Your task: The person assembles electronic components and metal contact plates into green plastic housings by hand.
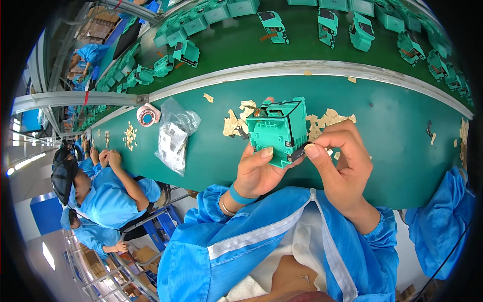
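Note:
A green plastic housing (274,132), box-shaped with ribs and clips along its edges, is held up over the green bench. My left hand (257,173) grips it from below, thumb across its near face and a fingertip showing behind the top. At the housing's lower right corner, my right hand (344,166) pinches a small black strip-like piece (298,153) between thumb and forefinger. That piece touches the housing; whether it is fixed there I cannot tell. Dark parts and a bit of copper colour show inside the housing's open top.
Cream paper scraps (329,120) lie behind the housing. To the left are a clear bag of small white packets (173,141) and a pink-and-white tape roll (148,115). Past a metal rail (282,67), a green belt (226,48) carries several similar housings. Co-workers in blue sit on both sides.

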